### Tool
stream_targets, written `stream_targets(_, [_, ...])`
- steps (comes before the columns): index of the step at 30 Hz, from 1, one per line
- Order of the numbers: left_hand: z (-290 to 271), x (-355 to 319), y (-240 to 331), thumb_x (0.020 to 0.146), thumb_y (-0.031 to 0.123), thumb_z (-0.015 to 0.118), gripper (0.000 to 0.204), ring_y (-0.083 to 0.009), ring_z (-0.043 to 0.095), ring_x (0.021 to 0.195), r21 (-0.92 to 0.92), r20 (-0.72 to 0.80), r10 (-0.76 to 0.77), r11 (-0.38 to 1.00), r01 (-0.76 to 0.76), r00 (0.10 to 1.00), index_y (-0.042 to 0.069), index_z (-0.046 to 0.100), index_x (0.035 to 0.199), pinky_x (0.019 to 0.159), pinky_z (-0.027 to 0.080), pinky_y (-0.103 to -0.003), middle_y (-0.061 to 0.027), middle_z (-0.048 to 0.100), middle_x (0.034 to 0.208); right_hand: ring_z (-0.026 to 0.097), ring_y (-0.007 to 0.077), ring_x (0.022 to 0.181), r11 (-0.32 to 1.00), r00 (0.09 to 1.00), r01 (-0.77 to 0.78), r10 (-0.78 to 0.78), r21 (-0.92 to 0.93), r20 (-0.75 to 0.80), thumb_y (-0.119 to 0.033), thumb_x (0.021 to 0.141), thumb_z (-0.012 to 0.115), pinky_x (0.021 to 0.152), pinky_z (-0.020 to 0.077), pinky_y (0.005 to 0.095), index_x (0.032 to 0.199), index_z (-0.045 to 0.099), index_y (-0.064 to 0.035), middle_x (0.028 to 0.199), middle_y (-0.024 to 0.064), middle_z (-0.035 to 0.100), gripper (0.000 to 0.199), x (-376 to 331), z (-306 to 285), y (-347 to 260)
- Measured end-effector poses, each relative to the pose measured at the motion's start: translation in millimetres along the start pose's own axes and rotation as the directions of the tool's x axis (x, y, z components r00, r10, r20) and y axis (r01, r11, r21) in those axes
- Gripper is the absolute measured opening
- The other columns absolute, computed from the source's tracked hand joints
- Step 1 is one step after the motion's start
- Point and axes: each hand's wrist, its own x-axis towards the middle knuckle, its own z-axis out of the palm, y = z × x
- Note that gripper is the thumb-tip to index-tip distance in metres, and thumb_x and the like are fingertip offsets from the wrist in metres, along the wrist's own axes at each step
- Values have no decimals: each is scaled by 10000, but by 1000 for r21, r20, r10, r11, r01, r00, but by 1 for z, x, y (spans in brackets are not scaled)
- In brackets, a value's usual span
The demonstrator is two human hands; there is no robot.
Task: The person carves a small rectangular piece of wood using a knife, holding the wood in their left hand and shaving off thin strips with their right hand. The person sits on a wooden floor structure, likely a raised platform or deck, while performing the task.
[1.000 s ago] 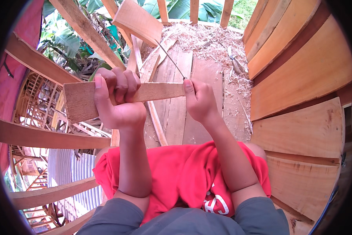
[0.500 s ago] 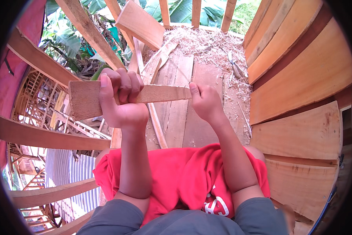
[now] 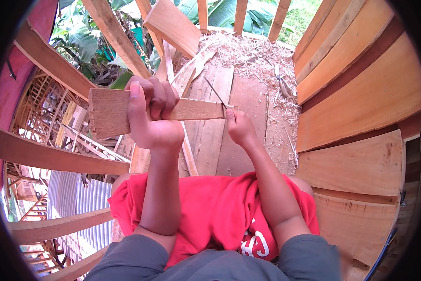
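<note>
My left hand (image 3: 158, 129) is wrapped round a tapered piece of wood (image 3: 199, 109), held level above my lap. The broad end of the wood sticks out left of my fist, and its narrow end points right. Closed at that narrow end, my right hand (image 3: 242, 129) grips a knife (image 3: 214, 90) whose handle is hidden in the fingers. Its thin dark blade slants up and to the left, crossing the wood close to its tip. A red cloth (image 3: 201, 201) covers my lap below both forearms.
Wood shavings (image 3: 248, 54) cover the far part of the plank floor (image 3: 245, 154). A wooden block (image 3: 173, 28) leans at the far left beside narrow offcuts (image 3: 189, 154). Wooden rails (image 3: 60, 157) run along the left, and a board wall (image 3: 355, 93) stands on the right.
My right hand has moved slightly down, and the knife blade now shows more clearly across the narrow end. The wood has shifted slightly right in view, still in my left hand.
</note>
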Motion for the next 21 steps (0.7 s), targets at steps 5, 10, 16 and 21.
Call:
stream_targets(5, [-16,0,0,933,321,459,338,-81,175,509,12,-22,3,1000,-3,1000,148,306,686,519,190,-265,40,206,584,604,445,698,986,996,82,-85,144,11,-338,982,439,631,450,500,721,597,12,679,252,601,464,-12,-16,-67])
stream_targets(10, [-9,1,1,930,317,462,327,-79,175,507,3,-14,7,1000,-7,1000,149,307,696,518,190,-263,39,214,584,604,435,680,994,995,83,-86,-76,-48,-339,977,454,619,451,494,715,593,9,662,244,594,457,-13,-18,-69])
stream_targets(16, [-5,-4,-2,925,321,469,326,-74,175,503,-21,51,1,1000,1,999,149,310,697,512,192,-255,41,217,580,610,430,698,982,996,65,-76,-177,-54,-356,975,459,626,456,496,723,602,8,679,239,604,465,-15,-14,-50])
stream_targets(21, [-10,-3,1,922,326,472,334,-73,177,498,14,43,21,1000,-22,999,151,304,692,509,192,-255,42,215,575,617,442,719,996,997,76,-77,-45,-20,-370,975,456,650,476,497,728,614,12,681,236,612,481,-19,-24,-69])
